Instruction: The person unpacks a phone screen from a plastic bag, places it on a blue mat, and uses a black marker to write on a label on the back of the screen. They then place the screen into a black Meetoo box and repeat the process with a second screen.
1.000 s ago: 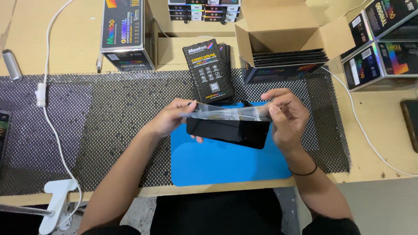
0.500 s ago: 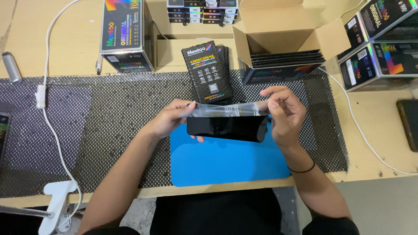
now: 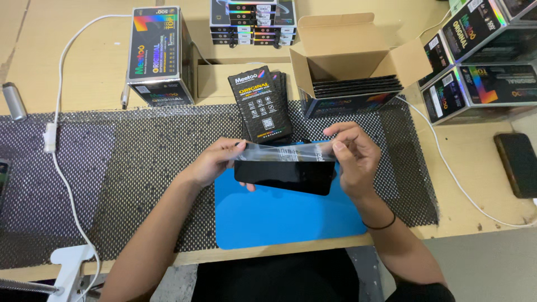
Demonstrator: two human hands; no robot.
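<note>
A flat black phone screen panel [image 3: 282,176] in a clear plastic sleeve [image 3: 285,152] is held above the blue mat [image 3: 279,215]. My left hand [image 3: 215,161] pinches the sleeve's left end and supports the panel from below. My right hand [image 3: 352,156] grips the right end, fingers on the sleeve's top edge. The sleeve's clear flap stands up above the panel. A stack of slim black packets [image 3: 260,103] lies just behind the hands.
An open cardboard box [image 3: 347,61] with flat black panels sits behind right. Colourful printed boxes stand at back left [image 3: 159,53], centre and right [image 3: 475,61]. A white cable [image 3: 56,145], dark mesh mat [image 3: 112,184] and a dark phone [image 3: 517,165] lie around.
The panel and both hands stay almost in place, shifting slightly toward the left. The grip on the sleeve is unchanged.
</note>
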